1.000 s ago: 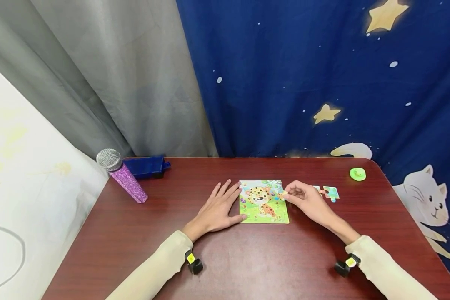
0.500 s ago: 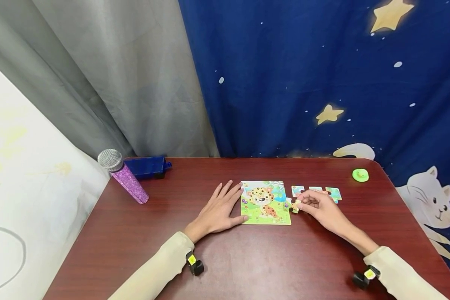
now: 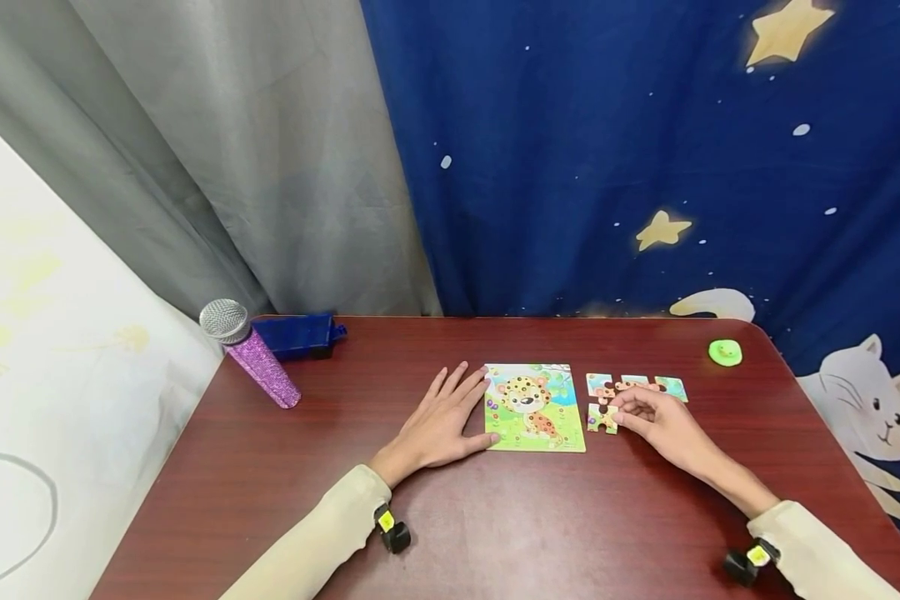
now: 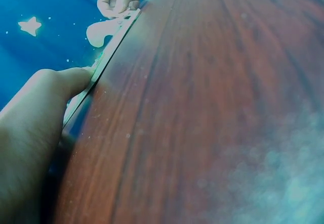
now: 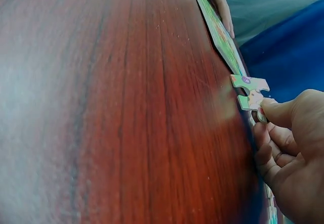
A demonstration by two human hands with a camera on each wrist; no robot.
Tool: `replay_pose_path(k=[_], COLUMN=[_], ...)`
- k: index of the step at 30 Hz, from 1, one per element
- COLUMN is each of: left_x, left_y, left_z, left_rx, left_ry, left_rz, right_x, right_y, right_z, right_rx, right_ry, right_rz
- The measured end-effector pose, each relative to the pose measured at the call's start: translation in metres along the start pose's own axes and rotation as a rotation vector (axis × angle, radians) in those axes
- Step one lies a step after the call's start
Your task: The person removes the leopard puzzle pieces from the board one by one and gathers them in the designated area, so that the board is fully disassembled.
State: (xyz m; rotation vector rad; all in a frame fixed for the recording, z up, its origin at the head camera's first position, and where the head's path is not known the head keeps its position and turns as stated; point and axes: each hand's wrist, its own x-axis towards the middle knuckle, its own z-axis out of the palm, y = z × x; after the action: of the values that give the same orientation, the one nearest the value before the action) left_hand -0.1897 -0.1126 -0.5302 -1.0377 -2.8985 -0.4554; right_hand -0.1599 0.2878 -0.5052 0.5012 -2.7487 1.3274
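My left hand (image 3: 438, 423) lies with its fingers spread along the left side of a flat square board (image 3: 528, 433) printed with a spotted leopard cub, the thumb resting on its edge. My right hand (image 3: 663, 425) pinches a jigsaw piece (image 3: 598, 419) between thumb and fingertips, just right of the board. In the right wrist view this piece (image 5: 248, 95) shows green with a yellow part, tilted up off the table. Behind the right hand, several more jigsaw pieces (image 3: 671, 387) form a row, partly hidden by the fingers.
A purple glittery microphone (image 3: 262, 367) stands at the far left beside a dark blue object (image 3: 300, 335). A small green toy (image 3: 724, 352) sits at the back right of the brown table (image 3: 525, 517). Curtains (image 3: 495, 167) hang behind the table's far edge.
My right hand has moved to the right with the jigsaw piece, from the board's right edge to in front of the row of pieces. My left hand stays in place.
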Motion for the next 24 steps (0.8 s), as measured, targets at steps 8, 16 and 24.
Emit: replay_pose_path(k=[8, 16, 24], left_x=[0.0013, 0.0016, 0.0018], left_y=[-0.0004, 0.0002, 0.0002], left_z=[0.0015, 0.0014, 0.0013], left_rx=[-0.004, 0.014, 0.007], left_ry=[0.017, 0.021, 0.022], left_rz=[0.008, 0.01, 0.011], right_x=[0.0015, 0.0042, 0.004], right_y=[0.0052, 0.0044, 0.0072], right_z=[0.0002, 0.0023, 0.003], right_rx=[-0.173, -0.253, -0.264], right_ry=[0.038, 0.076, 0.07], right_rz=[-0.039, -0.144, -0.142])
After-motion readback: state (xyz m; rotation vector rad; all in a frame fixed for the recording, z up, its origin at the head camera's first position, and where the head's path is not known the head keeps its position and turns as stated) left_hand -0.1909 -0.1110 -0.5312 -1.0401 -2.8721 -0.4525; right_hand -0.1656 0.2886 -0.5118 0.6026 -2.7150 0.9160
